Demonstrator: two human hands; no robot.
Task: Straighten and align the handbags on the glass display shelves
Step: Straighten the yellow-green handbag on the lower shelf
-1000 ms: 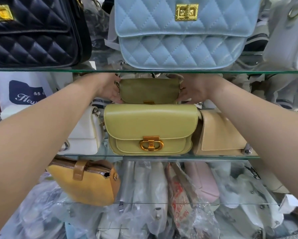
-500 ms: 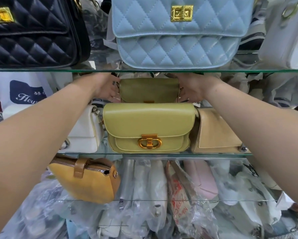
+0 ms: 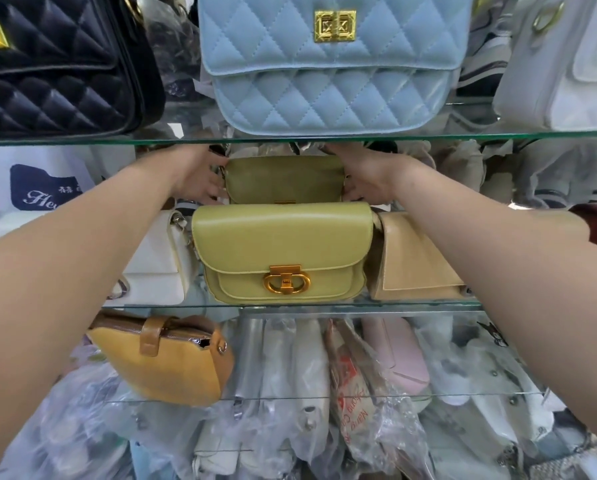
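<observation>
The rear green bag (image 3: pixel 285 179) stands upright at the back of the middle glass shelf (image 3: pixel 324 305), directly behind the front green bag (image 3: pixel 283 254), which hides its lower edge. The left hand (image 3: pixel 196 178) presses flat against the rear bag's left end and the right hand (image 3: pixel 368 180) against its right end, so the bag is clamped between the 2 palms; the grip of each hand is spread, fingers apart, laid along the bag's side rather than curled around it. Both forearms reach in under the upper glass shelf (image 3: pixel 324 137).

The front green bag sits near the shelf's front edge, flap facing out, with a gold clasp (image 3: pixel 286 279) low on its front. Just to its left is a white bag (image 3: pixel 155 265), partly hidden by the left forearm; just to its right a beige bag (image 3: pixel 414 261) stands turned at an angle, its flap facing toward the right.

On the upper shelf a light blue quilted bag (image 3: pixel 328 64) with a gold square clasp stands right above the green pair, a black quilted bag (image 3: pixel 54 64) to its left and a white bag with a ring (image 3: pixel 567 64) to its right.

Below the middle shelf, a mustard yellow bag (image 3: pixel 165 362) lies tilted on the left, its zip partly open. Beside it and further down are many bags in clear plastic wrap (image 3: pixel 290 393), among them a pink one (image 3: pixel 397 355)
</observation>
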